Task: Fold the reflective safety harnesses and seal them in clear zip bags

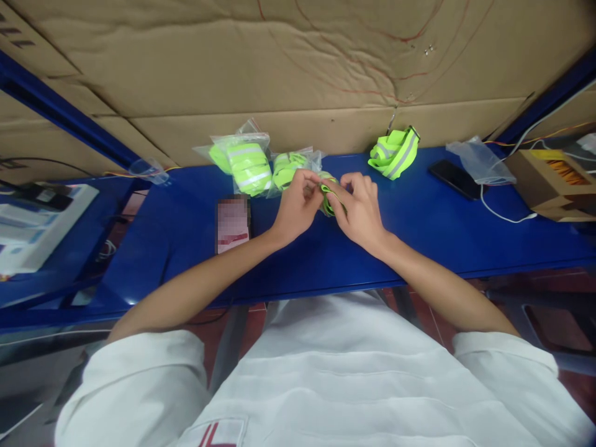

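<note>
Between my two hands is a folded neon-yellow reflective strap (328, 205), partly covered by my fingers. My left hand (300, 205) pinches its left edge with thumb and forefinger. From the other side my right hand (361, 208) grips the strap, thumb and fingers closed on it. Just beyond my left hand lie bagged yellow straps (251, 167) in clear zip bags, and a smaller bagged strap (287, 167) touches them. Farther right, a loose bundled yellow strap (395, 154) with grey stripes and a black buckle rests near the cardboard.
The blue table (298, 267) has a cardboard wall (326, 68) behind it. A phone with a blurred screen (233, 223) lies left. On the right are a black phone (456, 179), a plastic bag (482, 161), a white cable (503, 217) and an open cardboard box (535, 186).
</note>
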A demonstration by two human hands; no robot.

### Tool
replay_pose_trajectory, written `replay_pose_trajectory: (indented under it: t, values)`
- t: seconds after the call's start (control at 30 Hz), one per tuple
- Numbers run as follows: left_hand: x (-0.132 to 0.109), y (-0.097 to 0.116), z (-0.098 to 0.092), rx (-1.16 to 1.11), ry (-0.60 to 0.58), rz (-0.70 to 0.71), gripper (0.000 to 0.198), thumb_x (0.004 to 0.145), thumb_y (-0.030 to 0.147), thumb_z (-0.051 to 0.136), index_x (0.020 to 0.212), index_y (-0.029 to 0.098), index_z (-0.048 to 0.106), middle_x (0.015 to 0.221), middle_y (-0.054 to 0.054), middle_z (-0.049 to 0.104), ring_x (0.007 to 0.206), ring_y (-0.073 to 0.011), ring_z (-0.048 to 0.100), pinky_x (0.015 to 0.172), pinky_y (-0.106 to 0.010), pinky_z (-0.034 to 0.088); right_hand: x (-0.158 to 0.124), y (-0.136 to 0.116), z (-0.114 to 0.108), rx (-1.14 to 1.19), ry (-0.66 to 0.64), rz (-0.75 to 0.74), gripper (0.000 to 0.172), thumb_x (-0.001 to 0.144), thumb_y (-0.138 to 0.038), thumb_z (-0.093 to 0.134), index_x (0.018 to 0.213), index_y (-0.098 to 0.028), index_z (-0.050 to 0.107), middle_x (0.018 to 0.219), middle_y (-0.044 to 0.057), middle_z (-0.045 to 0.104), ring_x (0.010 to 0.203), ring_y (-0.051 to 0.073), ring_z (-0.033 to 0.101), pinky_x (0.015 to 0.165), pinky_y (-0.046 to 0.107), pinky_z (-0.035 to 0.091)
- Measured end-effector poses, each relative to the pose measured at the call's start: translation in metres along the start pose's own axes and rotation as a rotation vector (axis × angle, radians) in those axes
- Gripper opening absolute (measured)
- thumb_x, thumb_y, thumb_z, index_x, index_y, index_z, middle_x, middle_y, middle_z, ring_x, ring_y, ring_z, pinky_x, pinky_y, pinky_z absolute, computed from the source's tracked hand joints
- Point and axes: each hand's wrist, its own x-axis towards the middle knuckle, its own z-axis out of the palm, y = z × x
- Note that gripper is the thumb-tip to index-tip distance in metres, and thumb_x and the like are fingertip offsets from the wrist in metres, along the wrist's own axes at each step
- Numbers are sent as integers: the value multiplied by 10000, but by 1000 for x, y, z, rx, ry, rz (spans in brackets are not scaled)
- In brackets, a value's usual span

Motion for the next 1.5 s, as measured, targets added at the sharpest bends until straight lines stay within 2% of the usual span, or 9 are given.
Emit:
replay_pose_trajectory:
  t: [0.2,0.43,0.67,0.8,0.9,1.0,1.17,1.33,1.5]
  values:
    - [9,5,-7,211,-22,40,203,978,57,638,1092,214,579,871,24,681,694,-106,670,653,-221,513,-1,7,5,296,17,14,419,1191,-359,433,1413,-196,749,1219,140,735,1134,257,713,1037,397,594]
    - [18,6,3,304,-53,216,233,974,52,614,1117,231,573,921,3,701,757,-135,684,725,-267,546,-1,26,18,373,25,116,449,1067,-415,621,1477,-231,620,1456,167,648,1394,303,611,1213,502,516]
    - [29,9,0,250,-221,265,104,1077,253,579,1177,229,597,937,-30,706,818,-171,719,760,-282,582,7,44,19,569,-29,327,432,906,-419,814,1241,-237,612,1282,88,704,1196,256,649,1079,427,559]
    - [25,26,-24,551,-484,424,352,1083,268,594,1428,229,645,1375,-146,715,1267,-287,717,1123,-451,581,12,46,14,828,-25,544,405,873,-349,838,1188,-240,608,1254,52,714,1156,223,683,1021,376,599]
    - [24,30,-38,784,-550,465,778,980,393,811,1665,209,490,1725,-214,464,1641,-439,413,1370,-640,321,15,42,11,983,-3,730,458,852,-333,866,1216,-258,598,1256,39,731,1142,224,718,972,367,637]
    - [30,25,-40,818,-554,450,1064,891,516,909,1738,157,373,1788,-239,365,1699,-490,287,1425,-686,152,16,33,8,1135,-27,769,529,840,-378,906,1248,-267,588,1293,48,740,1191,235,731,985,378,656]
    - [45,15,-32,812,-528,487,990,915,557,884,1692,127,447,1741,-237,445,1672,-504,342,1426,-724,124,14,28,7,1175,-30,800,530,848,-489,946,1186,-247,616,1285,60,758,1162,235,748,975,371,669]
    - [41,-2,-12,904,-622,461,1043,851,443,971,1657,17,463,1698,-324,466,1652,-533,368,1419,-735,165,12,36,14,946,-58,926,398,854,-408,981,932,-197,653,889,21,722,886,200,730,866,367,677]
    - [39,-14,10,900,-565,362,1060,836,402,990,1673,27,461,1723,-348,414,1652,-540,365,1395,-716,254,15,37,18,1110,-42,1021,359,902,-414,957,932,-198,671,844,23,714,799,193,725,726,349,690]
